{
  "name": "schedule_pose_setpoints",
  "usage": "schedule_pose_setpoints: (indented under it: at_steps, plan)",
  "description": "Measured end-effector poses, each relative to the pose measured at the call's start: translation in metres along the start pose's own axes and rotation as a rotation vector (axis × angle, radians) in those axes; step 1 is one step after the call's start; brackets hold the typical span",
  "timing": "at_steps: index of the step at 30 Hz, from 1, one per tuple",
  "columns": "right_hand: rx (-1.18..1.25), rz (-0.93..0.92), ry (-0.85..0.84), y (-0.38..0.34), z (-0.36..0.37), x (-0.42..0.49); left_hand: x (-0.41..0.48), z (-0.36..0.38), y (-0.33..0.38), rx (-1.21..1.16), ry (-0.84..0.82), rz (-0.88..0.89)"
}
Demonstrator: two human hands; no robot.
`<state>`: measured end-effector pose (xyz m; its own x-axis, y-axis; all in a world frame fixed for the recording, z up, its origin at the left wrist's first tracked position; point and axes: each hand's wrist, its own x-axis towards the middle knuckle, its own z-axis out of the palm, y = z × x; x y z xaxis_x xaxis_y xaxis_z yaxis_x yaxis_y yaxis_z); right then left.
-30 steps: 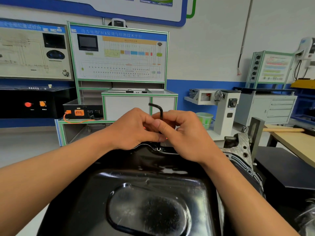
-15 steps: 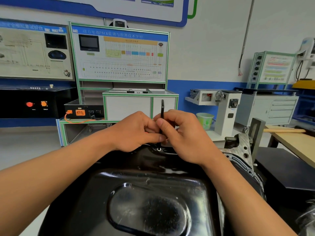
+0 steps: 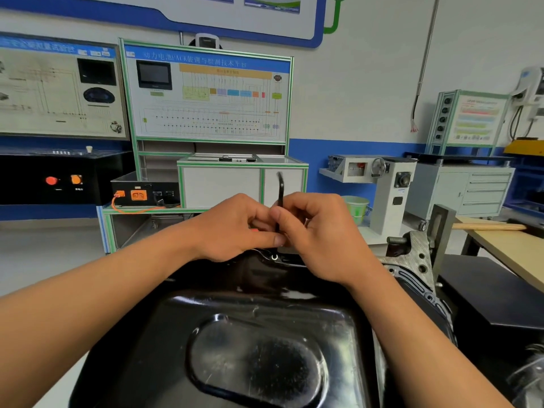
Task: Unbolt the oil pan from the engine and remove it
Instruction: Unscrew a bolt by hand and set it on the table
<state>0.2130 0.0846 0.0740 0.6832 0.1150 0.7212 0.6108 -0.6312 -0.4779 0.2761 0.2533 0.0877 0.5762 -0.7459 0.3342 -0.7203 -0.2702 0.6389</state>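
A glossy black oil pan (image 3: 259, 348) fills the lower middle of the head view, bolted upside down on the engine (image 3: 412, 260). At its far flange stands a black hex key (image 3: 280, 195), upright, its short bent end at the top. My left hand (image 3: 235, 228) and my right hand (image 3: 321, 231) meet around the key's shaft just above the flange, and fingers and thumbs of both pinch it. A small bolt hole ring (image 3: 274, 257) shows on the flange right below the hands. The key's lower tip is hidden by my fingers.
The engine's grey end plate and a threaded stud (image 3: 397, 240) stick up at the right of the pan. A wooden bench (image 3: 506, 242) stands further right. Training panels (image 3: 206, 95) and a white cabinet (image 3: 241, 184) line the wall behind.
The hex key has been turned: its bent top pointed left a second ago and now stands nearly edge-on. Both hands stayed at the far flange, shifted slightly.
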Motion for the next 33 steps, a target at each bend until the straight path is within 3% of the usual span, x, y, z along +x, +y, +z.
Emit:
schedule_pose_setpoints:
  at_steps: [4, 10, 14, 18, 24, 29, 33]
  plan:
    - [-0.001, -0.023, -0.041, 0.000, 0.002, 0.001, 0.001, -0.002, -0.002, 0.037, 0.045, -0.016]
    - [0.144, 0.035, 0.093, 0.003, 0.002, 0.000, 0.003, 0.006, 0.006, 0.077, 0.128, 0.047]
    - [0.105, -0.010, 0.037, 0.001, 0.001, 0.000, 0.003, 0.007, 0.006, 0.085, 0.148, 0.052]
    - [0.016, -0.010, -0.025, -0.001, 0.001, 0.000, 0.005, 0.003, 0.001, 0.100, 0.038, -0.028]
    - [-0.037, 0.032, -0.021, 0.000, 0.003, 0.001, 0.008, 0.003, -0.003, 0.323, -0.189, -0.181]
    - [-0.012, 0.042, 0.032, 0.001, 0.003, 0.001, 0.008, 0.003, 0.001, 0.291, -0.233, -0.197]
    - [0.082, 0.073, 0.181, 0.000, 0.001, 0.001, 0.005, 0.003, 0.003, 0.246, -0.216, -0.171]
